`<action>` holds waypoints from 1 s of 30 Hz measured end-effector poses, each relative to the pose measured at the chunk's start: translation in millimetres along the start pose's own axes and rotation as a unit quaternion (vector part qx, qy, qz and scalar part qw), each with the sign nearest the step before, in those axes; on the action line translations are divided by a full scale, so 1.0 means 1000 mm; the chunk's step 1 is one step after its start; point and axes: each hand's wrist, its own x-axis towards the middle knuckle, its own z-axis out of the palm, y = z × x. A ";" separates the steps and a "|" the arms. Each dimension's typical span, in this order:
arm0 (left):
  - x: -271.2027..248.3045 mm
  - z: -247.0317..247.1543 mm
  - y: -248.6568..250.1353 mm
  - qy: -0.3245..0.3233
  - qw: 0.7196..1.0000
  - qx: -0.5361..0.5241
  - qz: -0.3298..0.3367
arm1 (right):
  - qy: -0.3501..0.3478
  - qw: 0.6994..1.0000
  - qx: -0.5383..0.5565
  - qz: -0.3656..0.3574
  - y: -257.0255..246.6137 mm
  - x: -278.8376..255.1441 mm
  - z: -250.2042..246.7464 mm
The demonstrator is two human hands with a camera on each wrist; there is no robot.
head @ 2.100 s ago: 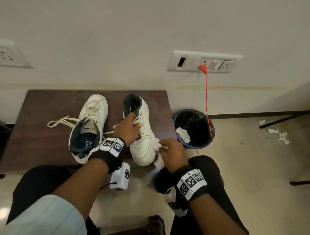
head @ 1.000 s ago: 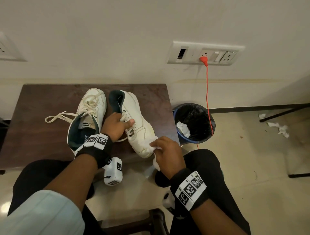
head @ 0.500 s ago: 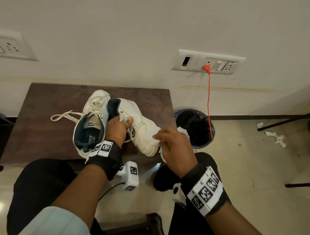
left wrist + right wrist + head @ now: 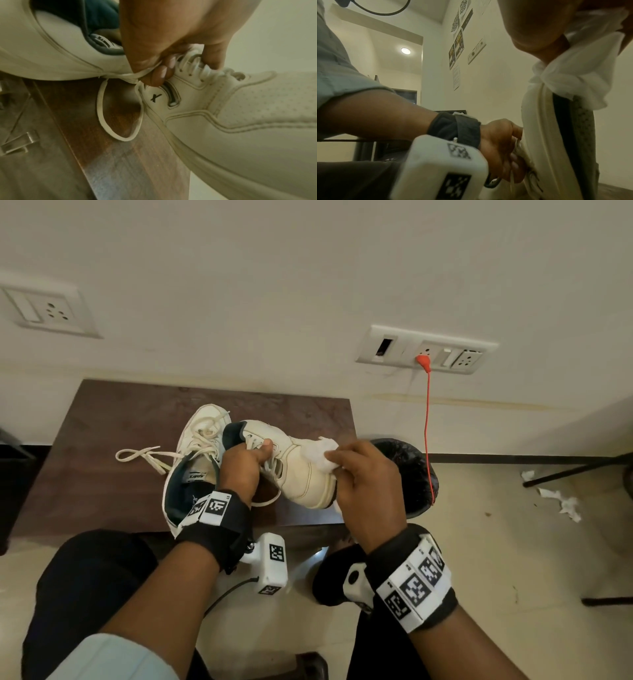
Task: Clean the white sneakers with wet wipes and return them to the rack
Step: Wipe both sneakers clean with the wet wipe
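Note:
My left hand [image 4: 245,462] grips a white sneaker [image 4: 298,470] by its laced throat, fingers curled into the laces [image 4: 193,63], and holds it tilted on its side above the dark wooden table [image 4: 102,474]. My right hand [image 4: 356,470] pinches a crumpled white wet wipe [image 4: 320,455] against the sneaker's toe area; the wipe [image 4: 576,73] drapes over the sole edge [image 4: 539,135]. The second white sneaker [image 4: 191,467] rests on the table to the left, its laces trailing out.
A black-lined waste bin [image 4: 416,474] with used wipes stands on the floor right of the table. An orange cable [image 4: 427,422] hangs from the wall socket above it. Crumpled tissue [image 4: 561,501] lies on the floor at right.
The left hand has lifted and rolled the sneaker onto its side, toe swinging right. The right hand with the wipe has moved from the toe's front up onto the sneaker's upper side.

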 end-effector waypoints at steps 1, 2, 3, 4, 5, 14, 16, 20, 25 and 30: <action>0.001 -0.001 -0.002 0.004 1.000 0.000 0.002 | -0.001 1.000 0.006 -0.009 -0.003 -0.006 0.002; 0.002 -0.003 -0.004 0.009 1.000 0.005 0.009 | -0.004 1.000 0.010 -0.015 -0.007 -0.014 0.003; 0.000 -0.004 -0.005 0.014 1.000 0.015 0.014 | -0.008 1.000 0.009 -0.018 -0.010 -0.021 0.004; 0.000 -0.005 -0.006 0.016 0.999 0.024 0.019 | -0.010 1.000 0.007 -0.022 -0.012 -0.028 0.005; -0.001 -0.005 -0.007 0.018 0.999 0.030 0.024 | -0.010 1.000 0.004 -0.025 -0.014 -0.032 0.005; -0.001 -0.006 0.010 0.009 0.999 0.048 0.014 | 0.003 0.999 -0.003 -0.050 -0.015 -0.029 0.002; 0.005 -0.009 0.007 0.007 1.000 0.002 -0.008 | 0.022 0.999 -0.007 -0.040 -0.015 -0.015 0.002; 0.009 -0.011 0.011 -0.002 0.998 -0.039 -0.049 | 0.051 0.998 -0.021 -0.005 -0.019 0.004 0.003; 0.010 -0.012 0.013 0.001 0.997 -0.051 -0.065 | 0.069 0.997 -0.024 0.002 -0.017 -0.001 0.010; 0.018 -0.009 0.006 0.028 0.998 -0.045 -0.035 | 0.036 0.998 -0.043 -0.040 -0.012 -0.015 0.021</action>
